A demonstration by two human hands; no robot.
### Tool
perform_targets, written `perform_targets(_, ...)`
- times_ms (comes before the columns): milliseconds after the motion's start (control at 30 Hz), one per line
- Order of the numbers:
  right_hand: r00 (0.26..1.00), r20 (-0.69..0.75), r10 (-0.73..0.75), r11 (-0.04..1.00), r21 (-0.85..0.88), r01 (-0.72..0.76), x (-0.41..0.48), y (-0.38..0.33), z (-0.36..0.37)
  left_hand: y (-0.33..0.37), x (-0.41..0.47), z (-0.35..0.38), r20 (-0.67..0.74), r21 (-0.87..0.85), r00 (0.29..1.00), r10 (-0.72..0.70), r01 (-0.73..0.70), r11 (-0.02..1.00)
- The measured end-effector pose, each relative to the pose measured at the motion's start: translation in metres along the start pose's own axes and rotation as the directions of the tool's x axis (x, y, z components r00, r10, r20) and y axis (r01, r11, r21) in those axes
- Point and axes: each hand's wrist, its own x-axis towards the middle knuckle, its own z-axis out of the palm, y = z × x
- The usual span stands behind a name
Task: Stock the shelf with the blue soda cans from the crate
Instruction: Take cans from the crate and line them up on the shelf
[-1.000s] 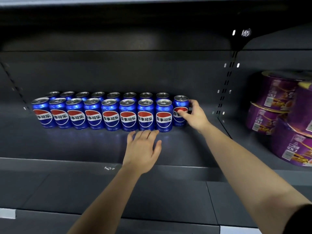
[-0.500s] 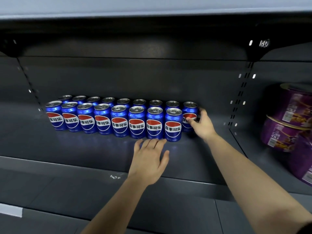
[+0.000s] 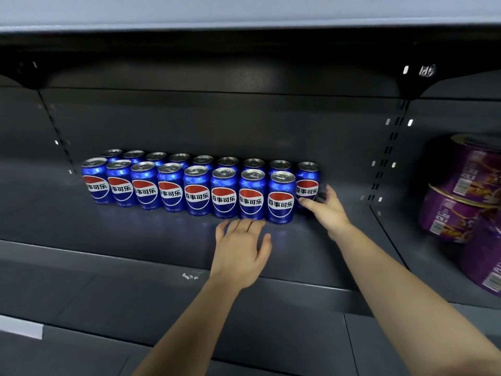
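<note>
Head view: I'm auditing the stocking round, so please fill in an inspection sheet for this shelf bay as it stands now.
Surface: dark grey metal shelf, small white scuff near its front edge.
Job's things: blue soda cans upright in two rows, eight in front, nine behind; crate not in view.
Clutter: nothing seen.
Hands: left hand flat, fingers straight, fingertips at the front row's foot; right hand beside the rightmost can, thumb at its base, grip unclear.
Cables: nothing seen.
Surroundings: stacked purple tubs in the next bay to the right; slotted upright between the bays.
</note>
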Motion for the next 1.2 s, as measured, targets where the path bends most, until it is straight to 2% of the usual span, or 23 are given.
perform_targets(133,1.0,-0.013,-0.005,0.999,-0.038,0.004,-0.03,-0.009,-0.002,0.002,-0.003,0.002,0.012,0.022,0.999,-0.041,0.041,0.999)
perform_targets(367,0.994,0.013,-0.112,0.992,-0.063,0.113,-0.099,-0.016,0.009,-0.012,-0.029,-0.012,0.079,0.115,0.996,0.048,-0.057,0.992)
perform_targets(600,0.973,0.013,-0.23,0.964,-0.136,0.23,-0.177,-0.02,0.041,-0.044,-0.071,-0.043,0.024,0.045,0.998,0.055,-0.057,0.997)
perform_targets(700,0.968,-0.011,-0.252,0.963,-0.105,0.249,-0.211,-0.016,0.059,-0.064,-0.095,-0.058,0.015,0.018,0.999,0.053,-0.053,0.998)
perform_targets(800,0.956,-0.1,-0.277,0.96,0.0,0.278,-0.243,-0.008,0.078,-0.085,-0.12,-0.068,0.028,-0.002,0.998,0.065,-0.064,0.998)
perform_targets(867,0.957,-0.136,-0.257,0.961,0.071,0.268,-0.261,-0.002,0.091,-0.098,-0.138,-0.072,0.029,-0.007,0.997,0.073,-0.073,0.997)
perform_targets(967,0.965,-0.122,-0.231,0.969,0.063,0.24,-0.282,0.014,0.111,-0.117,-0.164,-0.073,0.024,-0.015,0.997,0.08,-0.079,0.997)
perform_targets(1067,0.982,-0.028,-0.184,0.983,0.017,0.185,-0.298,0.044,0.132,-0.137,-0.19,-0.066,0.047,-0.004,0.997,0.06,-0.06,0.998)
perform_targets(1200,0.992,0.105,-0.067,0.993,-0.087,0.076,-0.317,0.096,0.155,-0.162,-0.23,-0.049,0.168,0.034,0.986,0.007,-0.013,0.999)
